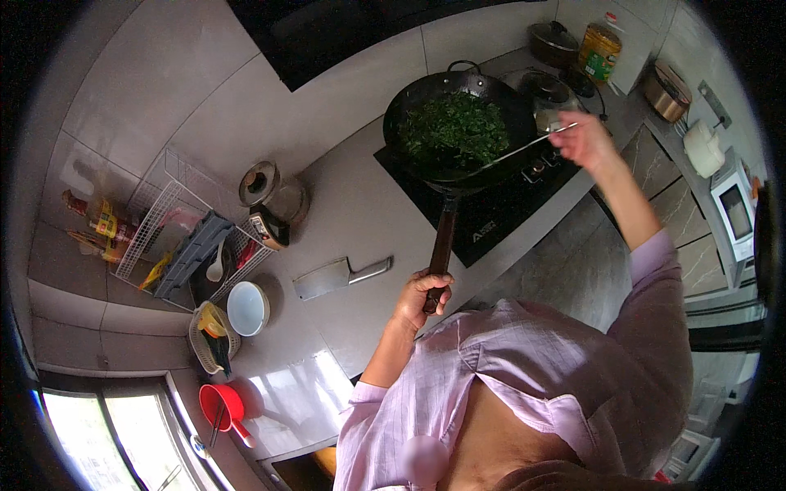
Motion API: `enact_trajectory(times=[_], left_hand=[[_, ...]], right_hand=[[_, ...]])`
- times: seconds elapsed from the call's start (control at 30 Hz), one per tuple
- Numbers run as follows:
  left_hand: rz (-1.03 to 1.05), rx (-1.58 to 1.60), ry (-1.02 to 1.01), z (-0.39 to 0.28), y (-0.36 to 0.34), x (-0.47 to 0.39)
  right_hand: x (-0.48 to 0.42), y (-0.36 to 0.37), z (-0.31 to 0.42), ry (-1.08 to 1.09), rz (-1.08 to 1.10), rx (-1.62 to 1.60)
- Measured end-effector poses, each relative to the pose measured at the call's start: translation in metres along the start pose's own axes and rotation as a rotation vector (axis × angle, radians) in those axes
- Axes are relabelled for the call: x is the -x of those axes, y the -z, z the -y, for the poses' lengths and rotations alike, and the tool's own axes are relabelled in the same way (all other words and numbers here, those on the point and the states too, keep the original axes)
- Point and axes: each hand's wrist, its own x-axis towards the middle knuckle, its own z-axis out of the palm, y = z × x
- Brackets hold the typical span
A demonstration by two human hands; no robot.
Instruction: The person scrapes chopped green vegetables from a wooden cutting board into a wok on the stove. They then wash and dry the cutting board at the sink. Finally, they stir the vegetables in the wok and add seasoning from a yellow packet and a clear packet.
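A black wok (402, 98) with chopped leafy greens (457, 129) in it is over the black glass gas hob (473, 236). Its brown handle (445, 236) points towards me, and my left hand (424, 296) is closed around the lower end. At the wok's right, my right hand (580, 140) grips the upper end of a thin metal utensil (528, 146). The utensil slants down over the rim to the edge of the greens; its working end is hidden among them or in the dark wok.
On the counter left of the hob lies a cleaver (322, 278). Further left are a white bowl (248, 309), a wire rack (150, 227), a glass kettle (291, 199) and a red ladle (224, 405). A glass lid (546, 89) and an oil bottle (599, 52) stand behind my right hand.
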Motion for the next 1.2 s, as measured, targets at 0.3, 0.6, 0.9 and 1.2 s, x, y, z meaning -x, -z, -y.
enact_trajectory(times=[0.3, 0.6, 0.9, 1.2], left_hand=[[-0.017, -0.04, 0.0, 0.002, 0.002, -0.001], [0.01, -0.017, 0.005, 0.003, 0.0, 0.001], [-0.007, -0.032, 0.001, 0.008, -0.002, -0.001], [-0.014, -0.045, 0.004, 0.005, -0.006, 0.002]], right_hand=[[-0.057, -0.043, -0.065, 0.322, -0.226, -0.528], [0.021, 0.005, -0.055, 0.21, -0.256, -0.34], [-0.029, -0.108, -0.102, 0.356, -0.226, -0.475], [0.033, -0.043, -0.045, 0.333, -0.23, -0.185]])
